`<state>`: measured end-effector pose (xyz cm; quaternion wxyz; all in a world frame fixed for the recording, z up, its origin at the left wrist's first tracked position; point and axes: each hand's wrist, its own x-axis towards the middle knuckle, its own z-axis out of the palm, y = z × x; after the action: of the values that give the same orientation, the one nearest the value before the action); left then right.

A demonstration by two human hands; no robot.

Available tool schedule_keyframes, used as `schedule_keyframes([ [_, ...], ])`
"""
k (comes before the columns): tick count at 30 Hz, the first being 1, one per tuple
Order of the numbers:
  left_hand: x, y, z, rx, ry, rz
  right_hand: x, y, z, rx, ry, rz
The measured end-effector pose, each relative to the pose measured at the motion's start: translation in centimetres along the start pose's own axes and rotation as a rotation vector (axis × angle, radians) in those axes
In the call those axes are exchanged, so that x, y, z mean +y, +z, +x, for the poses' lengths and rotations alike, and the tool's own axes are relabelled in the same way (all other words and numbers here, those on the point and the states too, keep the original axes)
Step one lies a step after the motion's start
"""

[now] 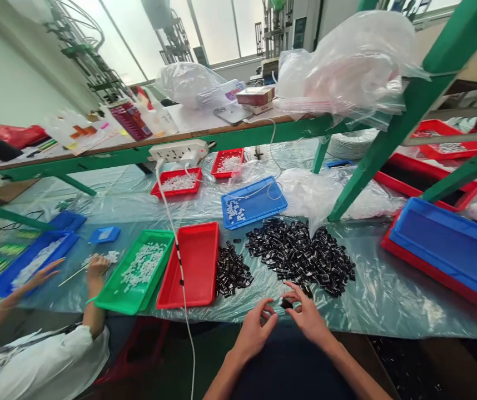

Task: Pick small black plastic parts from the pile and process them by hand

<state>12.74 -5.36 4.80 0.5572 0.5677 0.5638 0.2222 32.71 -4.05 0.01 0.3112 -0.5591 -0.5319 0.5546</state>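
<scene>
Both of my hands are over the front edge of the table. My right hand (308, 316) pinches a small black plastic part (286, 304) between thumb and fingers. Just left of it, my left hand (257, 328) has its fingers curved and apart, with nothing visible between them. Beyond my hands lies a large heap of small black parts (301, 253), and a smaller pile of black parts (232, 269) lies to its left. An empty-looking red tray (194, 261) stands beside the smaller pile.
A green tray (115, 300) of white pieces stands left, near a co-worker's hands (97, 269). A blue tray (259, 203) with white pieces lies behind the heap. Stacked trays (451, 244) stand right. A white cable (175, 239) hangs across the red tray from a power strip (178, 151).
</scene>
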Motion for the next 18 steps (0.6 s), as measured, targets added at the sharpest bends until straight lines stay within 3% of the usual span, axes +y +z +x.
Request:
schedule_keyframes([
  [3, 0.1, -0.3, 0.0, 0.017, 0.048, 0.073, -2.3, 2.0, -0.4, -0.132, -0.100, -0.034],
  [7, -0.2, -1.1, -0.8, 0.070, 0.052, 0.088, -2.8, 3.2, -0.2, -0.211, -0.111, -0.009],
  [14, -0.1, -2.2, -2.1, 0.159, -0.003, -0.005, -1.7, 3.2, 0.8, -0.412, -0.056, -0.113],
  [18, -0.4, -2.6, -3.0, 0.086, -0.027, -0.051, -1.4, 2.7, 1.1, -0.444, -0.165, -0.276],
])
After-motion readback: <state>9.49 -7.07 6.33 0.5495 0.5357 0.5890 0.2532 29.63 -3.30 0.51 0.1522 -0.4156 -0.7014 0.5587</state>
